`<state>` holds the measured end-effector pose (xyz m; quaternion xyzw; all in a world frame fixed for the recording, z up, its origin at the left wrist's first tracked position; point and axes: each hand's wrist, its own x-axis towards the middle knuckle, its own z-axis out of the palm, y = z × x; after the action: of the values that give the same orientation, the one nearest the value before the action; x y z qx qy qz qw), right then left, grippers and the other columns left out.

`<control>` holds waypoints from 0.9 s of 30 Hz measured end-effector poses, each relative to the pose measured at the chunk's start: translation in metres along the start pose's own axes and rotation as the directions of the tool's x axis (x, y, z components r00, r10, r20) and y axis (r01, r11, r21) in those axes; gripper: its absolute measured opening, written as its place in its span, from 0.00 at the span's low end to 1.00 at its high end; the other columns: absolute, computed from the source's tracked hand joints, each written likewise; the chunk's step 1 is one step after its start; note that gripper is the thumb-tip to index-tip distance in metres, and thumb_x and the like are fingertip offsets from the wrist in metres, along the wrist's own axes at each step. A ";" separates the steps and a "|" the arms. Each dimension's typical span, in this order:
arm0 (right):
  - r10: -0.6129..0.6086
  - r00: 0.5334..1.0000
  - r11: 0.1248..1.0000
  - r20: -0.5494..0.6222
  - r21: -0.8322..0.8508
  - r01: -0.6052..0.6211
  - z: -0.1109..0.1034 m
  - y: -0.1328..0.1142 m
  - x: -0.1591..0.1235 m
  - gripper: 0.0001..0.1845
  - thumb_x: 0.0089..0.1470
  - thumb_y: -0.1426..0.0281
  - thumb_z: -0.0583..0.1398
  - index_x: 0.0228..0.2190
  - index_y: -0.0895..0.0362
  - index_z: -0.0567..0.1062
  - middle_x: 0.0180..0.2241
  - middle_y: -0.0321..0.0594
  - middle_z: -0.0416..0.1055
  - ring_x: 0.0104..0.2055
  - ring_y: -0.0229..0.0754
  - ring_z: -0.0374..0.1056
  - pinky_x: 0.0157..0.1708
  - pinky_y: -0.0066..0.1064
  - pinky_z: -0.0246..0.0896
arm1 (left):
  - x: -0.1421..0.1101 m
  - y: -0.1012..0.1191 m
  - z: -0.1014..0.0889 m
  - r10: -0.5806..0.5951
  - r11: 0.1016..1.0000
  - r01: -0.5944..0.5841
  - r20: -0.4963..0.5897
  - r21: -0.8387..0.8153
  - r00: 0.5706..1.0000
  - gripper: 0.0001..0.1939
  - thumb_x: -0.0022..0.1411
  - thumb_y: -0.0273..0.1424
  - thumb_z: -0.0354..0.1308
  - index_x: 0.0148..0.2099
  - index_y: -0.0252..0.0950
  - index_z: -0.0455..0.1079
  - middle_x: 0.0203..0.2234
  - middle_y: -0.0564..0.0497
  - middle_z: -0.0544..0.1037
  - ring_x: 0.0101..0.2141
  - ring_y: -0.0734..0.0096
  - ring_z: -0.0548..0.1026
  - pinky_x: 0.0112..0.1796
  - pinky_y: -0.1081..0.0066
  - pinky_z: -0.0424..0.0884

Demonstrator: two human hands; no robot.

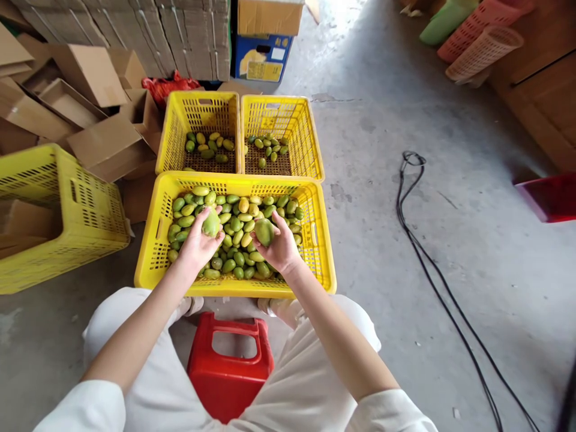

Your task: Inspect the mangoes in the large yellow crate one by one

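Note:
My left hand [198,243] is closed around a green mango [210,223], held just above the fruit pile. My right hand [279,245] grips another green mango [264,231] beside it. Both hands hover over a large yellow crate [150,255] full of several green and yellowish mangoes [238,219]. Behind it stand two smaller yellow crates side by side: the left crate [198,108] and the right crate [292,117], each with several mangoes on its bottom.
A red stool [227,372] sits between my knees. Another yellow crate [67,210] stands at the left, holding cardboard. Cardboard boxes [90,72] pile at the back left. A black cable [432,276] runs across the concrete floor on the right. A red bin [551,195] is at the right edge.

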<state>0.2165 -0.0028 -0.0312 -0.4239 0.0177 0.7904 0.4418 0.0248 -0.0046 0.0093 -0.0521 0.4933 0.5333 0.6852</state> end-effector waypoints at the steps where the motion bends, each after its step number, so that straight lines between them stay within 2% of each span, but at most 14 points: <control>1: -0.012 1.000 1.000 0.010 -0.002 0.012 0.000 0.000 0.000 0.15 0.64 0.55 0.70 0.36 0.53 0.79 0.26 0.34 0.75 0.29 0.38 0.72 0.24 0.24 0.66 | 0.000 0.001 0.000 -0.031 0.999 0.031 0.025 0.011 0.999 0.07 0.74 0.33 0.65 0.50 0.37 0.80 0.28 0.55 0.79 0.25 0.78 0.74 0.29 0.77 0.70; 3: -0.045 0.998 0.999 0.036 -0.008 0.045 -0.001 0.002 0.001 0.15 0.59 0.56 0.73 0.35 0.52 0.79 0.27 0.33 0.76 0.29 0.37 0.72 0.24 0.24 0.65 | 0.002 0.003 -0.001 -0.070 0.997 0.068 0.064 0.037 0.995 0.11 0.76 0.36 0.63 0.53 0.35 0.80 0.27 0.54 0.78 0.26 0.76 0.76 0.29 0.77 0.72; 6: -0.099 0.993 0.995 0.056 -0.024 0.101 -0.004 0.003 0.003 0.13 0.56 0.60 0.75 0.35 0.50 0.78 0.29 0.31 0.77 0.31 0.38 0.72 0.27 0.26 0.66 | 0.005 0.004 -0.004 -0.099 0.993 0.092 0.099 0.075 0.990 0.10 0.75 0.36 0.66 0.53 0.37 0.78 0.33 0.50 0.84 0.31 0.71 0.83 0.29 0.77 0.73; 9: -0.131 0.990 0.990 0.050 -0.041 0.133 -0.007 0.004 0.006 0.13 0.59 0.58 0.74 0.34 0.50 0.78 0.29 0.32 0.78 0.33 0.39 0.73 0.31 0.28 0.68 | 0.007 0.003 -0.005 -0.131 0.988 0.121 0.104 0.092 0.986 0.09 0.78 0.36 0.62 0.52 0.37 0.78 0.36 0.46 0.86 0.35 0.67 0.86 0.29 0.77 0.75; 12: -0.149 0.988 0.986 0.045 -0.071 0.152 -0.008 0.004 0.009 0.15 0.64 0.54 0.70 0.33 0.51 0.78 0.30 0.34 0.80 0.32 0.39 0.73 0.28 0.27 0.67 | 0.002 0.004 -0.002 -0.156 0.984 0.147 0.095 0.097 0.983 0.13 0.82 0.35 0.55 0.55 0.36 0.78 0.38 0.44 0.87 0.35 0.64 0.87 0.29 0.75 0.77; 15: -0.146 0.988 0.983 0.048 -0.102 0.150 -0.010 0.004 0.012 0.14 0.69 0.54 0.67 0.37 0.51 0.80 0.33 0.34 0.83 0.30 0.38 0.72 0.27 0.27 0.68 | -0.003 0.005 0.002 -0.176 0.980 0.166 0.086 0.110 0.981 0.17 0.82 0.34 0.51 0.59 0.34 0.77 0.38 0.43 0.88 0.35 0.63 0.88 0.30 0.72 0.80; 17: -0.148 0.987 0.982 0.069 -0.109 0.155 -0.012 0.004 0.013 0.12 0.70 0.55 0.66 0.40 0.50 0.81 0.37 0.34 0.85 0.33 0.39 0.75 0.31 0.28 0.74 | -0.006 0.005 0.004 -0.175 0.979 0.165 0.075 0.117 0.982 0.18 0.81 0.33 0.51 0.62 0.32 0.77 0.37 0.44 0.88 0.34 0.63 0.87 0.32 0.70 0.82; 21: -0.176 0.974 0.977 0.146 -0.097 0.191 -0.016 0.006 0.013 0.09 0.68 0.58 0.69 0.44 0.48 0.81 0.41 0.34 0.85 0.45 0.45 0.83 0.46 0.35 0.84 | -0.006 0.005 0.004 -0.139 0.987 0.135 0.052 0.082 0.989 0.21 0.78 0.28 0.52 0.66 0.32 0.76 0.36 0.47 0.87 0.31 0.65 0.85 0.36 0.67 0.84; 24: -0.221 0.960 0.970 0.173 -0.067 0.235 -0.017 0.008 0.012 0.14 0.64 0.60 0.72 0.50 0.43 0.80 0.43 0.31 0.84 0.49 0.46 0.85 0.52 0.42 0.85 | -0.005 0.004 0.004 -0.151 0.986 0.146 0.051 0.085 0.987 0.22 0.79 0.28 0.51 0.67 0.31 0.76 0.37 0.46 0.87 0.32 0.65 0.85 0.39 0.65 0.85; 27: -0.233 0.957 0.969 0.173 -0.044 0.243 -0.018 0.008 0.013 0.15 0.63 0.59 0.73 0.50 0.43 0.80 0.43 0.32 0.84 0.53 0.48 0.85 0.56 0.47 0.85 | -0.005 0.003 0.005 -0.174 0.980 0.166 0.059 0.113 0.983 0.20 0.81 0.31 0.52 0.66 0.31 0.76 0.38 0.44 0.87 0.34 0.64 0.85 0.39 0.65 0.84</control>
<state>0.2195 -0.0060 -0.0541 -0.3693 -0.0960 0.7644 0.5197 0.0258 -0.0042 0.0167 -0.0387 0.4913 0.4469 0.7466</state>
